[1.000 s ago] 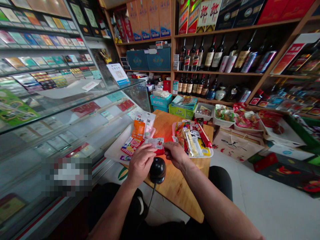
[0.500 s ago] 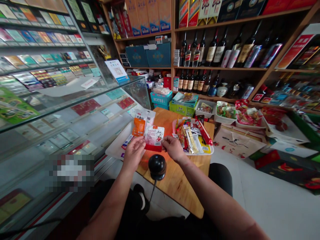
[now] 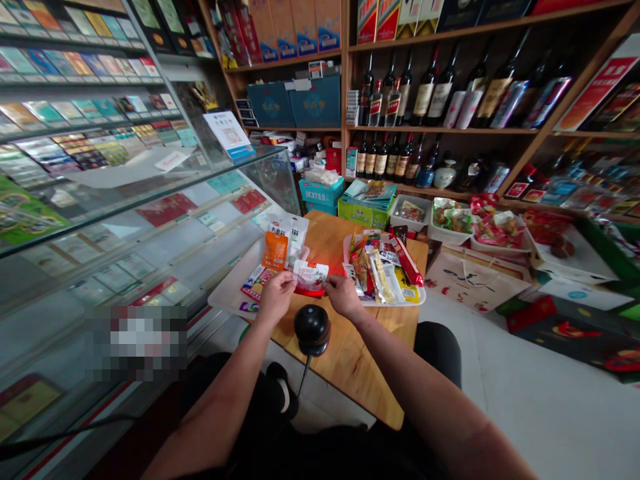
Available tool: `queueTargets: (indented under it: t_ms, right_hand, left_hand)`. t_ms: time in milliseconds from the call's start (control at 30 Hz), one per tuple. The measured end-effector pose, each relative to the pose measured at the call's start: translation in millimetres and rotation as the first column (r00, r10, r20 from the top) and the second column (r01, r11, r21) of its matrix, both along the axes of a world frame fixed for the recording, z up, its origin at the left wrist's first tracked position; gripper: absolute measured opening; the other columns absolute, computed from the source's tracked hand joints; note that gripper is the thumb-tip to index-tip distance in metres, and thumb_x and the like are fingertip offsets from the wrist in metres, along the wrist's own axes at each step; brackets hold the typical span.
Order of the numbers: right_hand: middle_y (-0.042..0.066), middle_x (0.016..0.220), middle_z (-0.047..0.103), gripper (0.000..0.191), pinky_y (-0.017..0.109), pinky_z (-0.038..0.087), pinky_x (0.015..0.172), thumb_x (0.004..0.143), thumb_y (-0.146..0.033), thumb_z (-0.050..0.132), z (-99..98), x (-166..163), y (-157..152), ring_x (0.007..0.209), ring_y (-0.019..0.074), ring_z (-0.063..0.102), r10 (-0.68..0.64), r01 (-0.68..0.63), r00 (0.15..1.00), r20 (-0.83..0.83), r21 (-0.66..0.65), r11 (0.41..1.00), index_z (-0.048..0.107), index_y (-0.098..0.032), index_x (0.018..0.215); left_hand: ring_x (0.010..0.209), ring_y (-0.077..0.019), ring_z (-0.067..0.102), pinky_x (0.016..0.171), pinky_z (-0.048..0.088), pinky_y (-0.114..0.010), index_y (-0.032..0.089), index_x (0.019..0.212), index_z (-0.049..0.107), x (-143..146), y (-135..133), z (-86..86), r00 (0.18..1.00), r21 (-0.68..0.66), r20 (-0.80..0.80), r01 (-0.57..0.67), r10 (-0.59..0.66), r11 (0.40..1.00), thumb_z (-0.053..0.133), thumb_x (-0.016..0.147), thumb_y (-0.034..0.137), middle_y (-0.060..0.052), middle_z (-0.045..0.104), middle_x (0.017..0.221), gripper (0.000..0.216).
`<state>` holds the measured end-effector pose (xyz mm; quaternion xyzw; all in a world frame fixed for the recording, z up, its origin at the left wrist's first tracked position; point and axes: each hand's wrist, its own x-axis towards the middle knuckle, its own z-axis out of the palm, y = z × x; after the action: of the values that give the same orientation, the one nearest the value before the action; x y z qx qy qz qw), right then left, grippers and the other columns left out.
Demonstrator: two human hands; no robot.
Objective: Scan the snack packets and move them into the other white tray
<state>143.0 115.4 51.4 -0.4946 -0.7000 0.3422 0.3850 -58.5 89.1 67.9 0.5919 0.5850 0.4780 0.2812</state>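
My left hand (image 3: 275, 295) and my right hand (image 3: 343, 295) pinch the two lower corners of a small white and red snack packet (image 3: 311, 277), held just above a wooden table (image 3: 350, 360). A black dome-shaped scanner (image 3: 312, 328) with a cable stands on the table right below the packet. Left of my left hand, a white tray (image 3: 227, 293) carries an orange packet (image 3: 275, 250) and white packets. Right of my right hand, another white tray (image 3: 415, 298) holds several long snack sticks and packets.
A glass display counter (image 3: 125, 220) with cigarette packs runs along the left. Wooden shelves (image 3: 440, 130) with wine bottles and boxes fill the back. Bins of snacks (image 3: 450, 223) and cartons stand behind the table. White floor lies to the right.
Both hands lifted the packet from flat over the scanner, turned it upright, and now hold it tilted by its corners a little farther from me.
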Motion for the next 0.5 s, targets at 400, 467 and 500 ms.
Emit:
queueTargets:
  t_ms: [400, 467, 500]
  right_hand:
    - [-0.001, 0.066, 0.066, 0.022, 0.021, 0.039, 0.062, 0.086, -0.019, 0.053, -25.2, -2.2, 4.8, 0.063, 0.0123, 0.056, 0.033, -0.033, 0.998, 0.048, -0.004, 0.999, 0.066, -0.018, 0.068]
    - [0.000, 0.067, 0.067, 0.022, 0.021, 0.040, 0.062, 0.086, -0.020, 0.054, -25.4, -2.9, 4.9, 0.063, 0.0124, 0.057, 0.029, -0.028, 0.998, 0.064, -0.018, 0.999, 0.068, -0.018, 0.070]
    - [0.000, 0.068, 0.068, 0.021, 0.021, 0.040, 0.063, 0.086, -0.020, 0.054, -25.1, -3.2, 4.9, 0.064, 0.0125, 0.057, 0.024, -0.022, 0.997, 0.073, -0.023, 0.999, 0.069, -0.018, 0.072]
  left_hand:
    - [0.089, -0.0211, 0.069, 0.085, 0.051, -0.032, 0.019, 0.092, 0.066, -7.9, 4.7, -22.2, 1.000, -0.059, -0.028, -0.009, 0.007, 0.998, 0.061, 0.082, 0.036, -0.007, 0.073, 0.093, 0.021]
    - [0.089, -0.0209, 0.069, 0.085, 0.051, -0.032, 0.018, 0.092, 0.066, -8.6, 5.1, -22.5, 1.000, -0.060, -0.027, -0.005, 0.004, 0.998, 0.062, 0.082, 0.037, -0.007, 0.074, 0.093, 0.021]
    - [0.089, -0.0209, 0.069, 0.085, 0.051, -0.032, 0.018, 0.092, 0.066, -9.0, 5.3, -22.8, 0.999, -0.058, -0.034, -0.003, 0.001, 0.998, 0.061, 0.082, 0.037, -0.007, 0.074, 0.093, 0.022]
